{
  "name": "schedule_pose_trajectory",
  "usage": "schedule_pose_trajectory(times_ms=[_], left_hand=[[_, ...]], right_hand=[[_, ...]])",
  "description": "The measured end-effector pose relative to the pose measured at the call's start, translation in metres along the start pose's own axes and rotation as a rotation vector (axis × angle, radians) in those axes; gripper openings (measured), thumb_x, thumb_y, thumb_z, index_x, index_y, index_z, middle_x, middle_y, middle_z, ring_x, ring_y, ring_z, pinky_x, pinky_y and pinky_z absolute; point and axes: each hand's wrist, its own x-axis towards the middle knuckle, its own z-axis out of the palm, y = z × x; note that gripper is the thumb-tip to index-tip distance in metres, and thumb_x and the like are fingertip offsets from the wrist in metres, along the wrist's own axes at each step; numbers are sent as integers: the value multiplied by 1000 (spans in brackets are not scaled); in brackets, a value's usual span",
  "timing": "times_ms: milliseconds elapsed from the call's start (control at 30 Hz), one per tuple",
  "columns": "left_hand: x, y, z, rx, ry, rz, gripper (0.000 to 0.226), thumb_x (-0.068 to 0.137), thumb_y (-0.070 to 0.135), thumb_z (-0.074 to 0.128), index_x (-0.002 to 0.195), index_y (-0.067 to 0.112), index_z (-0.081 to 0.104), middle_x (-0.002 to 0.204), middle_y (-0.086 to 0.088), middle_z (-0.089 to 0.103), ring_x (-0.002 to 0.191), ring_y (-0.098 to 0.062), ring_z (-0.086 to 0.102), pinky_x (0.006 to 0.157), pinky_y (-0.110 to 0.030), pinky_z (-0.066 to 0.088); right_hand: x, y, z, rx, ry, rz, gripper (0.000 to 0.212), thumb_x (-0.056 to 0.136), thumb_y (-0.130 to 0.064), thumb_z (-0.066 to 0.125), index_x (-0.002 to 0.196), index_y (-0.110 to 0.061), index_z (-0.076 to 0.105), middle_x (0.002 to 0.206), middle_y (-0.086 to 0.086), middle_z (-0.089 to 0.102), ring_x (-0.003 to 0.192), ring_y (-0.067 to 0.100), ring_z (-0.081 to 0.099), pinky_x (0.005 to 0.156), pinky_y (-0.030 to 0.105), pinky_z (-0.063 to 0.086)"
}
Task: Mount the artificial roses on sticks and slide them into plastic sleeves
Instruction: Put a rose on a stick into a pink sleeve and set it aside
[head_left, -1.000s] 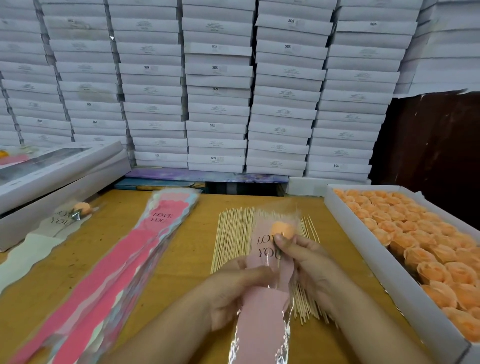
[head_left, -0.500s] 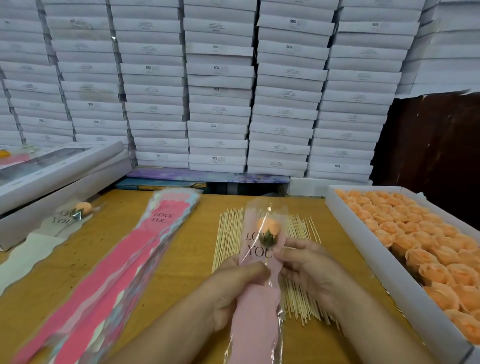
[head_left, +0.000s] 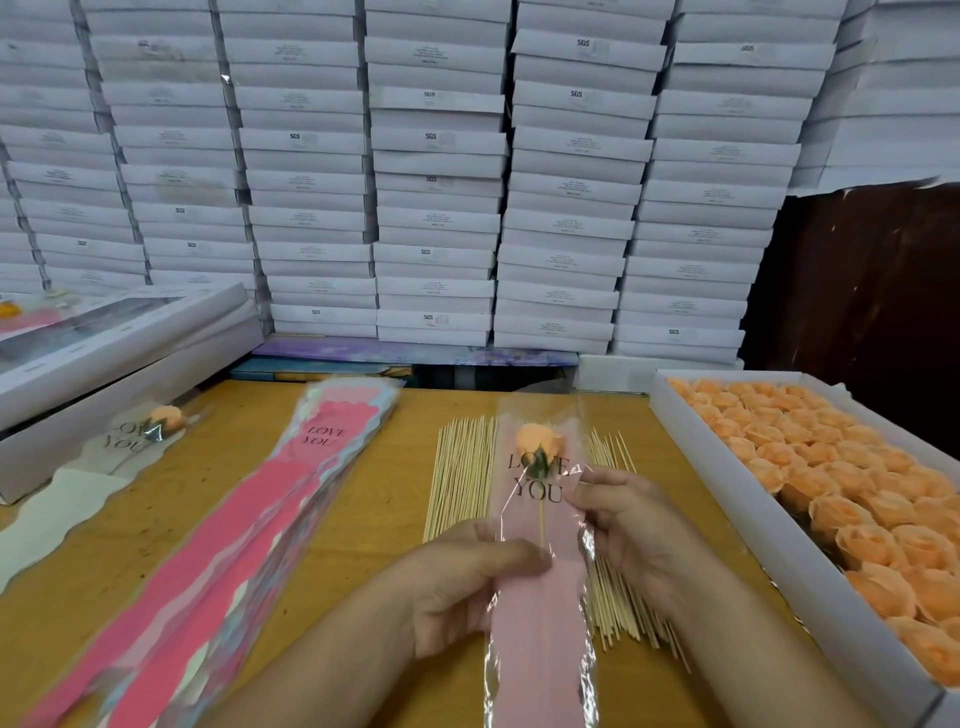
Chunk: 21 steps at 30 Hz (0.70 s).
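The likeliest trouble here is the thin stick (head_left: 542, 525) slipping or tilting inside the clear sleeve (head_left: 540, 587), so the rose (head_left: 539, 440) ends up crooked behind the "LOVE YOU" print; a loose pinch or a tug on one edge of the crinkly film would probably cause it, and a hard squeeze could crease the plastic. The left hand (head_left: 462, 587), at lower centre of the frame, is closed on the sleeve, thumb pressing over the stick through the film. The right hand (head_left: 631, 525), just to its right, pinches the sleeve's right edge beside the lettering. The rose sits inside the sleeve near its open top, above both hands at centre frame, with the stick running down to the left thumb. Under the sleeve lies a spread of bare sticks (head_left: 462, 478); the box of roses (head_left: 727, 483) fills the right side, and a stack of pink sleeves (head_left: 249, 530) lies at left.
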Motion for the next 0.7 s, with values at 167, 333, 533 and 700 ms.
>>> schedule_pose_trajectory(times_ms=[167,333,533,700], left_hand=[[0,-4,3,29,-8,-11,18,76,4,77,94,6,78,87,-14,75,70,-21,73,64,-28,58],[0,-4,3,-2,29,26,14,86,-3,71,94,5,78,83,-14,75,66,-22,72,61,-30,58],[2,-6,6,-81,73,57,18,81,-2,76,99,3,77,94,-19,76,74,-25,75,63,-32,59],[2,-9,10,-88,60,55,40,77,6,81,115,0,71,103,-19,75,84,-26,75,73,-36,61]], right_hand=[[1,-4,-5,83,54,-39,15,87,11,61,92,-3,64,74,6,73,61,13,67,53,22,55],[0,-3,-5,88,45,-18,9,87,1,67,94,-4,67,69,5,71,52,11,61,47,22,52],[-5,4,1,-120,-149,61,29,69,-20,79,93,-5,78,92,15,76,71,21,73,59,29,57],[-4,7,2,-138,-145,39,8,79,-4,74,82,-9,79,90,16,77,72,23,74,59,28,57]])
